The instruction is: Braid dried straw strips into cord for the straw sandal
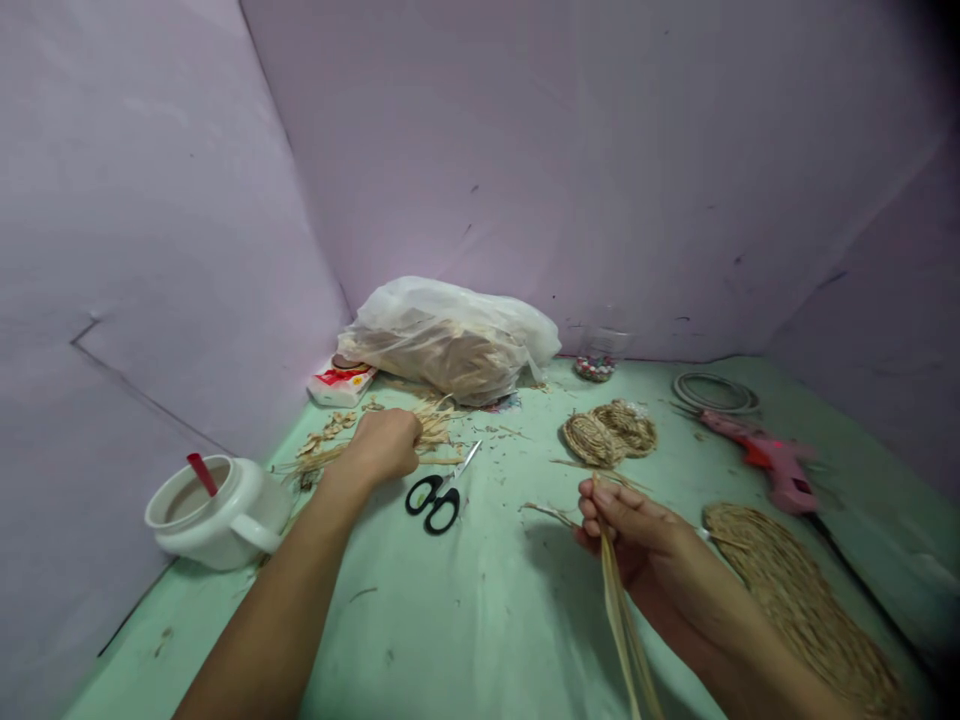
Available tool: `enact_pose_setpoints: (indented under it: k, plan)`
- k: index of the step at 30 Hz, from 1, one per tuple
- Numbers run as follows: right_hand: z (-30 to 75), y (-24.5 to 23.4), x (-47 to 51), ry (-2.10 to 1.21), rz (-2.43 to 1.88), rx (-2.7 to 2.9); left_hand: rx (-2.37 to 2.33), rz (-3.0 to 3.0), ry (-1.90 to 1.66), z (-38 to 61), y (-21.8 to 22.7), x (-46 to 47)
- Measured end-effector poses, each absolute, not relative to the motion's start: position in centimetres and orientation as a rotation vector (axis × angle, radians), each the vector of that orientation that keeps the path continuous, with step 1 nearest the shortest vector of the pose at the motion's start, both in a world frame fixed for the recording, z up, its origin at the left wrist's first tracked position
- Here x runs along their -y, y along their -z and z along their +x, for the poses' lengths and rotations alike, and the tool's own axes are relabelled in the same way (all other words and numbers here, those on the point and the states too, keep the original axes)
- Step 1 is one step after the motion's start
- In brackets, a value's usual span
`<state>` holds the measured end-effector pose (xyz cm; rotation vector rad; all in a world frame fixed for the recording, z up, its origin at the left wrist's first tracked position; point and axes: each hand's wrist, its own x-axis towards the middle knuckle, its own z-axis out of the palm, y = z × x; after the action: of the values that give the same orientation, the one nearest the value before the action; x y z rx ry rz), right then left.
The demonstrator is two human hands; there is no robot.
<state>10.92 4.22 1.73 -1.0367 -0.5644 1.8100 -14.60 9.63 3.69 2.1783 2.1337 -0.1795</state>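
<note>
Pinching the strands (616, 600) right of the scissors (454, 481), the right hand (637, 532) should hold steady; the left hand (386, 445), grip unclear, is at straw (435, 422) left of the scissors.

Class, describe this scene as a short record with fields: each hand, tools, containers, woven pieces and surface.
Left hand: at a heap of dried fibre strips, grip hidden
Right hand: pinching long fibre strips that hang downward
Tools: black-handled scissors between the hands; pink glue gun at right
Containers: white pot with red stick, left; clear jar with small multicoloured pieces, back; translucent plastic bag of dried material, back
Woven pieces: coiled piece beyond right hand; long braided piece at right
Surface: green tabletop
</note>
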Motion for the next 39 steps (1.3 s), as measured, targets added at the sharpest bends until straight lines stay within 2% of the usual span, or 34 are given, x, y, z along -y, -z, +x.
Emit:
enact_pose_setpoints:
  k: [8,11,13,15,21,31,39]
  plan:
    - [10.9,-1.6,-4.2,-1.787,-1.032,0.549,-2.078,2.224,0.177,-14.5,-3.2,-9.7]
    - [10.6,-1.6,-4.2,-1.768,-1.042,0.552,-1.985,2.153,-0.170,-13.0,-4.7,-9.1]
    - [10.5,-1.6,-4.3,-1.768,-1.039,0.560,-1.764,1.914,-0.529,-11.0,-5.9,-8.1]
    - [10.4,-1.6,-4.4,-1.761,-1.013,0.564,-1.531,1.633,-0.674,-8.5,-6.6,-6.7]
    - [10.7,-1.8,-4.5,-1.730,-0.906,0.627,-1.361,1.392,-0.644,-3.4,-5.6,-4.3]
    - [10.3,-1.5,-4.2,-1.751,-0.879,0.558,-1.305,1.160,-0.606,-2.7,-3.8,-4.9]
    - [9.7,-2.0,-3.6,-1.714,-0.885,0.509,-1.342,1.408,-0.575,-2.4,-3.7,-4.5]
